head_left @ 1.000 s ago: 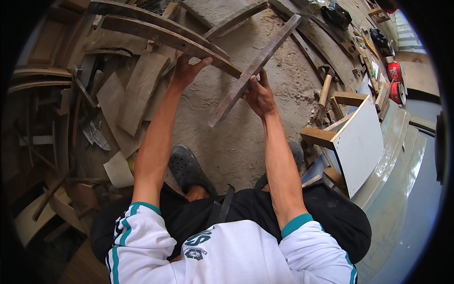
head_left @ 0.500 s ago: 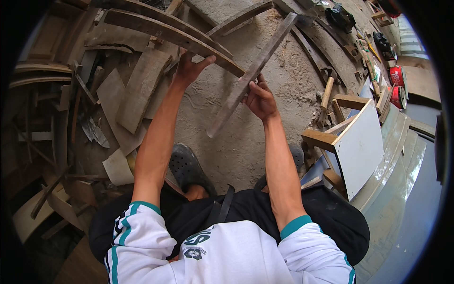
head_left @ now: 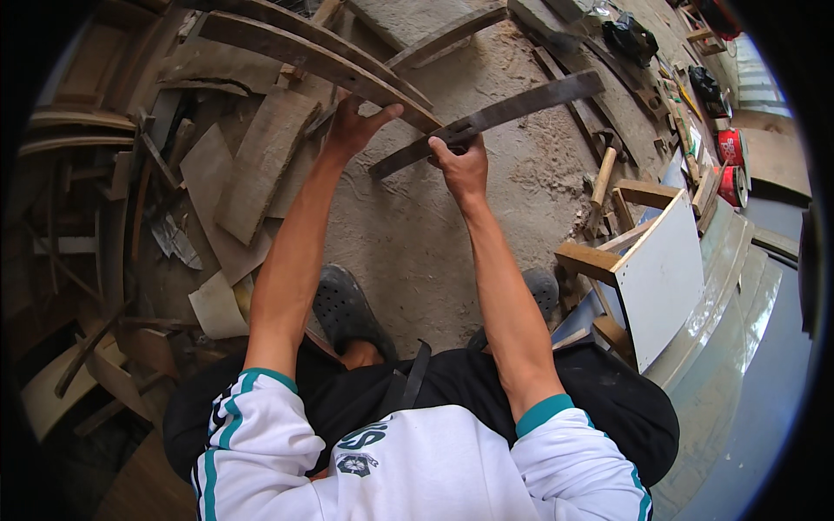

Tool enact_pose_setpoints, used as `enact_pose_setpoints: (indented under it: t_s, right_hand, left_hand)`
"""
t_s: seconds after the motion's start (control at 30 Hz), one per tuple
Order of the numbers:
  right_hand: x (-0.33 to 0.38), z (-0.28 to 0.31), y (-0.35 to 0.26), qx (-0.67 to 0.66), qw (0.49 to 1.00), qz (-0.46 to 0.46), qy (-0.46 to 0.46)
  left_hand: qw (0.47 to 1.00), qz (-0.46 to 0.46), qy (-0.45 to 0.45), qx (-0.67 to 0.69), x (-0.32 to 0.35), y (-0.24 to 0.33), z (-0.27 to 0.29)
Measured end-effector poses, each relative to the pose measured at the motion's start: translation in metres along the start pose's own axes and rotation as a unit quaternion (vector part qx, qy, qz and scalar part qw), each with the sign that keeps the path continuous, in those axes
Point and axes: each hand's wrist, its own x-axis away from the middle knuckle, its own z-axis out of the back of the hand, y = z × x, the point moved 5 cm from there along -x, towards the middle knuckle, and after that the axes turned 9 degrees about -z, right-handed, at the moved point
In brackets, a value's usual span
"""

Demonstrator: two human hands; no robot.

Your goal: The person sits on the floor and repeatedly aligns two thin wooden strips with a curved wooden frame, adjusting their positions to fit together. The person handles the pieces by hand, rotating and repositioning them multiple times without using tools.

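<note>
My left hand (head_left: 352, 130) is closed round the near one of two long dark wooden bars (head_left: 304, 59), close to its right end, with the thumb along the edge. The second bar (head_left: 339, 48) runs beside it on the far side. My right hand (head_left: 462, 169) grips a shorter dark wooden slat (head_left: 530, 102) with a small slot cut in it, thumb on the near edge and fingers underneath. This slat slants up to the right, and it crosses the end of the near bar. Whether the two pieces are joined there I cannot tell.
Boards and offcuts (head_left: 265, 161) are piled on the left. A hammer (head_left: 602, 174) lies on the dusty floor at right, near a small wooden frame with a white panel (head_left: 665, 278). Red tins (head_left: 731, 148) and black bags (head_left: 630, 39) stand farther right. Another wooden bar (head_left: 447, 35) lies beyond.
My right hand has shifted a little left and turned the slat from a steep slant to a flatter one, its broad slotted face now showing. My left hand has barely moved.
</note>
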Motion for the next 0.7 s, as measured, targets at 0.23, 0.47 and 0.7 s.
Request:
enact_pose_setpoints:
  t_s: [0.23,0.47,0.7]
  right_hand:
    - [0.006,-0.014,-0.016,0.076,0.996,-0.021,0.031]
    - [0.010,-0.019,-0.021,0.106,0.992,0.002,0.066]
    - [-0.001,-0.014,-0.001,0.022,0.999,-0.032,-0.013]
  left_hand:
    - [0.993,0.070,0.000,0.093,0.003,0.001,0.000]
    - [0.998,0.045,0.006,0.054,0.005,-0.014,0.002]
    - [0.998,0.052,0.008,0.045,0.004,-0.020,0.002]
